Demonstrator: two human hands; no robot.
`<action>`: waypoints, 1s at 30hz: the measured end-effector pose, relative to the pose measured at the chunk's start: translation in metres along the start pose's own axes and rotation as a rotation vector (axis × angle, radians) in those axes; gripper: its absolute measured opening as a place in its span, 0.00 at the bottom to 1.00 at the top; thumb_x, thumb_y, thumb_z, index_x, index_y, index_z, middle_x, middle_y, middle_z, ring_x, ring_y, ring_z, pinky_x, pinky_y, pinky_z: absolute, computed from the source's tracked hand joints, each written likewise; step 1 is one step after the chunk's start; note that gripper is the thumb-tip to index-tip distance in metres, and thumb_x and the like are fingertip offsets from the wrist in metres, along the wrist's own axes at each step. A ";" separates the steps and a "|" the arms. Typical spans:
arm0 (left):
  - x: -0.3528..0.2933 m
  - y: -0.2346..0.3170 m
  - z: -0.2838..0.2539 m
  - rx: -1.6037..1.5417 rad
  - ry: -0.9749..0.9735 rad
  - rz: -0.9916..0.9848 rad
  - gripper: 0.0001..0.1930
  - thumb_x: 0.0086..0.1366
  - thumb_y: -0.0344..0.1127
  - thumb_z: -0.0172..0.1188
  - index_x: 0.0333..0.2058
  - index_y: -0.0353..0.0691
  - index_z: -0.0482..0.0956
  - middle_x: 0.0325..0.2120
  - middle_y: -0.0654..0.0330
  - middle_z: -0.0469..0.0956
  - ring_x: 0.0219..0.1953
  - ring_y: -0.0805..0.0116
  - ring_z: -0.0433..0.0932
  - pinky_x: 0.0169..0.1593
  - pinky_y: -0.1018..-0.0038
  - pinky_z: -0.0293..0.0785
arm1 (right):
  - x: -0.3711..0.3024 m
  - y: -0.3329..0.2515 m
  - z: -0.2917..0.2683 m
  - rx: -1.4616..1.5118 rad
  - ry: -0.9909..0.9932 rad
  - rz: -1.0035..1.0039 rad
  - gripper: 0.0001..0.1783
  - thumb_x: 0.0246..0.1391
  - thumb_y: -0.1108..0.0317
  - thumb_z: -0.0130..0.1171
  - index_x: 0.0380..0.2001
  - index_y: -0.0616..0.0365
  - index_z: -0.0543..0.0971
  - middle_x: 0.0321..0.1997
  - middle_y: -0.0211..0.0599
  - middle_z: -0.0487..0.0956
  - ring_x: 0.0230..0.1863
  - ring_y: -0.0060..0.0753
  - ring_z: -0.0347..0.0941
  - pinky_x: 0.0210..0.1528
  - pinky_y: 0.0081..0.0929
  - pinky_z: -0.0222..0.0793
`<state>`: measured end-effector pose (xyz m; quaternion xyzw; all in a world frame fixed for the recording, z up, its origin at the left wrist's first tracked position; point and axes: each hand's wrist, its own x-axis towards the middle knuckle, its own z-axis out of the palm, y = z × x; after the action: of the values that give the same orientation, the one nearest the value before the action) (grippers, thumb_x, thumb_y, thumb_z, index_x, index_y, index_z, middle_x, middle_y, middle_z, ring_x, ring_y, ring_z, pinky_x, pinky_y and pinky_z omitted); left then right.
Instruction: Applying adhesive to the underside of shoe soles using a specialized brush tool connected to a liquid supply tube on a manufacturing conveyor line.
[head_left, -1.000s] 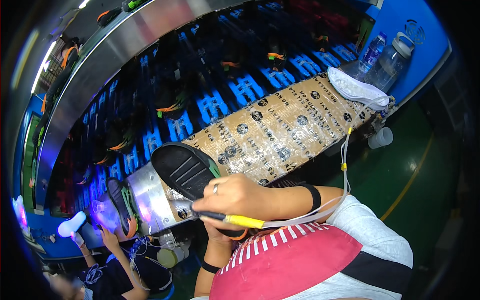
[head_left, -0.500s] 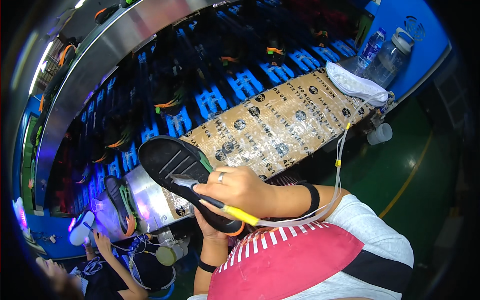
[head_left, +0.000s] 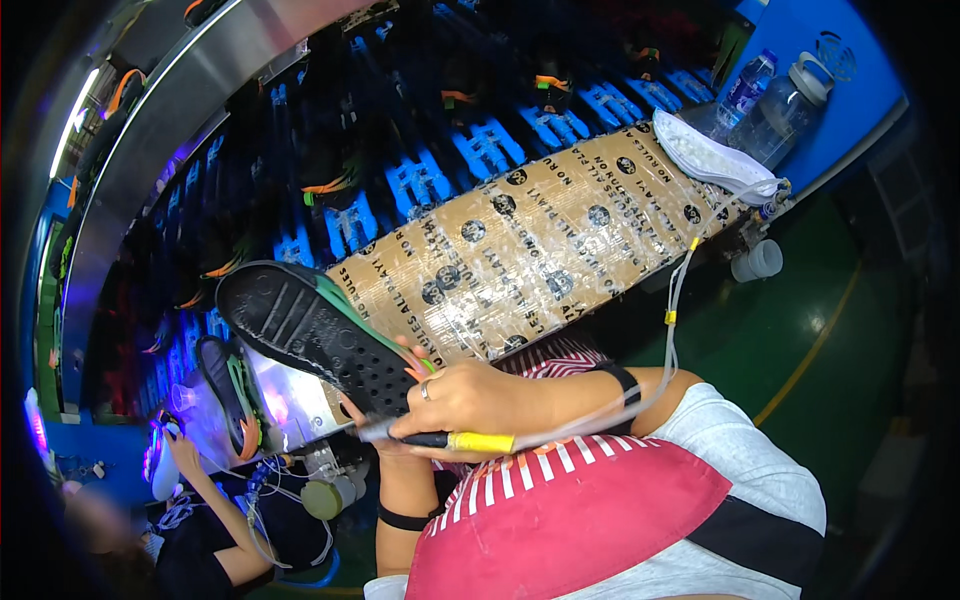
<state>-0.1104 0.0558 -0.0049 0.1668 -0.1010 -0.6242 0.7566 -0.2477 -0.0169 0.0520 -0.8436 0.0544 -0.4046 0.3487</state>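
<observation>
A black shoe sole (head_left: 300, 325) with green and orange edging is tilted over the near side of the bench, its holed underside facing me. My left hand (head_left: 398, 455) grips it from below at the near end, fingertips showing at the right edge; my right hand covers part of this grip. My right hand (head_left: 465, 400), with a ring on one finger, is closed round a black-handled brush (head_left: 430, 439) with yellow tape. A clear hose (head_left: 590, 428) trails from the handle. The blurred bristles point left, by the sole's near end; whether they touch it is unclear.
Brown printed cardboard (head_left: 480, 250) covers the bench. Blue holders (head_left: 420, 180) line a dark conveyor beyond. A white sole (head_left: 705, 160) and bottles (head_left: 785, 110) stand at the right end. Another sole (head_left: 230, 390) lies left, near a co-worker's arm (head_left: 215, 490). A plastic cup (head_left: 757, 260) hangs right.
The sole has shifted left and turned, showing more of its underside. My right hand has brought the brush from the sole's middle down to its near end.
</observation>
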 end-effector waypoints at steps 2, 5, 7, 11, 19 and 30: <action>0.000 0.004 -0.001 -0.061 0.076 0.049 0.32 0.56 0.60 0.50 0.52 0.43 0.66 0.47 0.47 0.68 0.48 0.49 0.67 0.52 0.60 0.66 | 0.003 0.000 -0.009 0.386 -0.091 0.040 0.11 0.42 0.68 0.62 0.32 0.57 0.78 0.23 0.37 0.75 0.23 0.38 0.72 0.27 0.28 0.68; 0.001 0.008 0.001 0.020 0.144 0.130 0.32 0.55 0.60 0.51 0.52 0.44 0.66 0.45 0.46 0.70 0.46 0.48 0.69 0.49 0.59 0.68 | 0.003 0.005 -0.015 0.399 -0.020 0.213 0.14 0.43 0.68 0.63 0.37 0.57 0.78 0.25 0.38 0.76 0.23 0.35 0.72 0.26 0.26 0.66; 0.006 0.013 0.004 0.088 0.083 0.117 0.33 0.55 0.60 0.51 0.53 0.44 0.64 0.44 0.47 0.70 0.45 0.48 0.69 0.48 0.58 0.69 | -0.001 0.007 -0.012 0.321 -0.061 0.270 0.15 0.42 0.69 0.63 0.37 0.57 0.79 0.24 0.38 0.75 0.25 0.36 0.72 0.28 0.26 0.67; 0.009 0.024 -0.001 0.124 0.008 0.103 0.33 0.55 0.59 0.52 0.54 0.43 0.62 0.46 0.47 0.67 0.46 0.48 0.68 0.48 0.58 0.70 | -0.003 0.006 -0.012 0.450 -0.142 0.164 0.16 0.42 0.68 0.64 0.37 0.58 0.78 0.24 0.39 0.75 0.25 0.35 0.73 0.28 0.26 0.67; 0.010 0.042 0.005 0.178 -0.081 0.041 0.35 0.54 0.59 0.54 0.53 0.40 0.63 0.47 0.45 0.67 0.47 0.47 0.67 0.49 0.60 0.70 | -0.009 0.009 -0.013 0.459 -0.213 0.165 0.15 0.42 0.69 0.64 0.38 0.56 0.79 0.24 0.38 0.75 0.24 0.35 0.72 0.27 0.26 0.66; 0.008 0.072 -0.017 0.456 0.029 -0.112 0.43 0.50 0.59 0.58 0.54 0.28 0.58 0.46 0.38 0.66 0.44 0.46 0.72 0.43 0.57 0.74 | -0.017 0.011 -0.018 0.364 -0.283 0.099 0.16 0.41 0.69 0.65 0.38 0.53 0.79 0.26 0.36 0.76 0.24 0.35 0.72 0.26 0.25 0.67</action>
<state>-0.0370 0.0625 0.0062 0.3474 -0.2192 -0.6237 0.6650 -0.2702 -0.0288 0.0420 -0.8114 -0.0275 -0.2680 0.5187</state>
